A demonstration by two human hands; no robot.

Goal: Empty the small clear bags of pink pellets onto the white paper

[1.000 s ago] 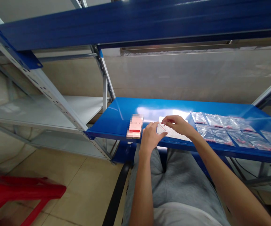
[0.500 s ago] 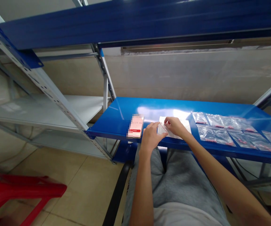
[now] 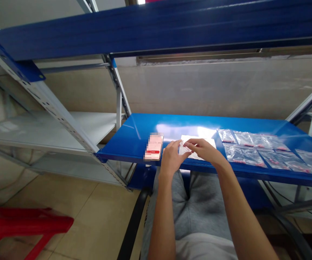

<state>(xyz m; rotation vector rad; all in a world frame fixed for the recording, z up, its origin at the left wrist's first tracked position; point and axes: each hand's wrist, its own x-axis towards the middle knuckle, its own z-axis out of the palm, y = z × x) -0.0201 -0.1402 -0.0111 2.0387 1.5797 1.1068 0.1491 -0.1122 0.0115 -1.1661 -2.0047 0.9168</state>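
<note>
A small clear plastic bag with a thin reddish line (image 3: pixel 183 147) is between my two hands, over a white sheet (image 3: pixel 210 143) on the blue shelf. My left hand (image 3: pixel 171 156) holds the bag's left side, fingers curved and thumb reaching below it. From the right, my right hand (image 3: pixel 203 148) pinches at the bag's upper part near the line. The fingers partly hide the bag, and its contents are too small to make out.
Left of my hands lies a phone (image 3: pixel 154 147) with a lit, partly blurred screen. Several clear bags with small red items (image 3: pixel 257 141) lie in rows to the right. A blue beam (image 3: pixel 156 30) crosses above the blue shelf (image 3: pixel 134 131). A red stool (image 3: pixel 28 222) stands lower left.
My right wrist has turned and the forearm has swung inward, with the fingers shifting along the bag's top. My left hand stays nearly in place. The view has shifted slightly.
</note>
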